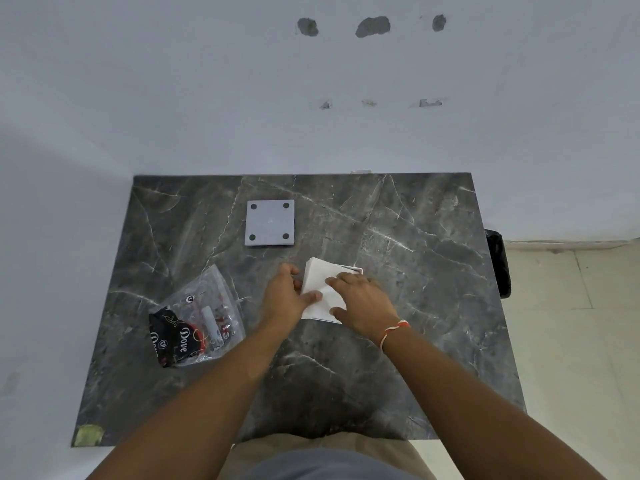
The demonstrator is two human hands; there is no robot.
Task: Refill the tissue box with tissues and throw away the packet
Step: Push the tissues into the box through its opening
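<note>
A stack of white tissues [320,271] sits in the middle of the dark marble table [415,237], over a white tissue box whose far rim [356,269] barely shows. My left hand [284,296] grips the stack's left edge, thumb on top. My right hand [363,303] lies flat on the stack, pressing it from the right. The clear plastic packet [197,317], with black and red print, lies flat to the left of my hands. A grey square panel [270,222] with dark round pads at its corners lies farther back.
A white wall runs behind the table and along its left side. A black bin [498,261] stands on the tiled floor just past the table's right edge. A scrap of yellowish tape [89,434] sticks to the near left corner.
</note>
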